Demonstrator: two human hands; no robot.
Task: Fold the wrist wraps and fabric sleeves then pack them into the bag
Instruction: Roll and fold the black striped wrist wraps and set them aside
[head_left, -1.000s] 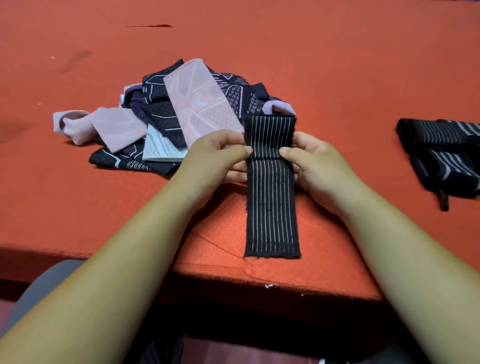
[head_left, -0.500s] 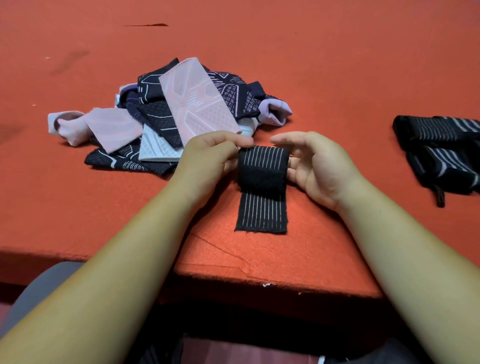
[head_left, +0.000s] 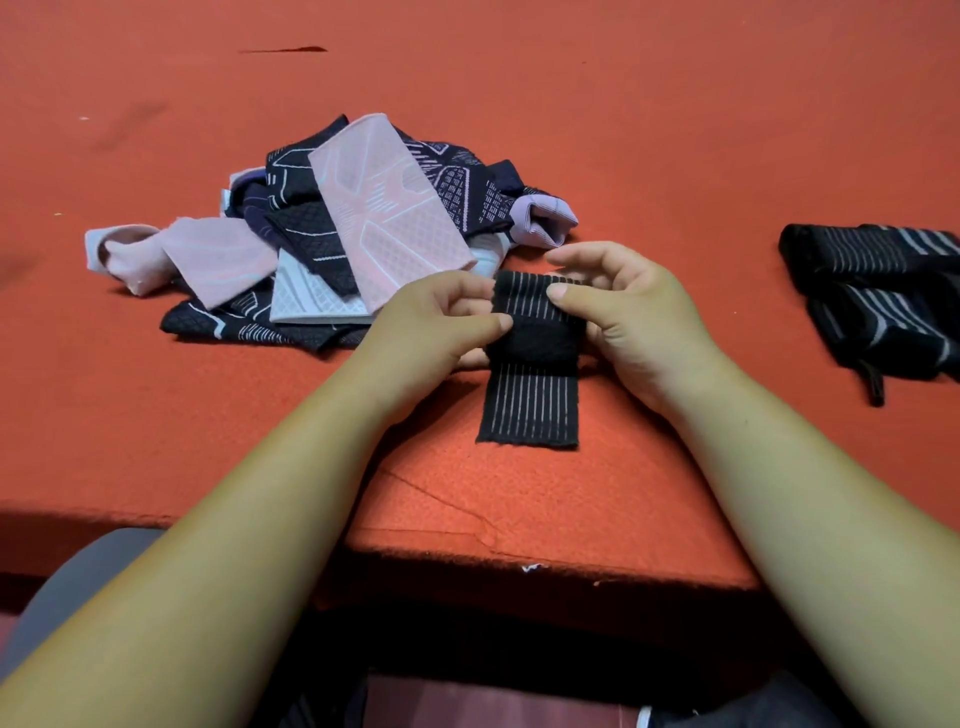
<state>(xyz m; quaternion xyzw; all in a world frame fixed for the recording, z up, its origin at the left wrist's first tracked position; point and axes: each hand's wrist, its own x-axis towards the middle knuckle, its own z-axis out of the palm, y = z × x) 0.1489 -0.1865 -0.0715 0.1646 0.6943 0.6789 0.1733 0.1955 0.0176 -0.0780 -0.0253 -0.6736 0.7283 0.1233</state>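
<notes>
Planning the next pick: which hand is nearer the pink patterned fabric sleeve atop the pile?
Left. The left hand is beside the near corner of the pink patterned fabric sleeve; the right hand is farther, across the black striped wrist wrap both pinch.

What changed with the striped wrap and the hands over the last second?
The wrist wrap had its far end folded toward the person, so its flat tail is now shorter. The right hand let go midway and now pinches the folded part again; the left hand kept its grip. The sleeve pile and the dark wraps at right stayed put.
</notes>
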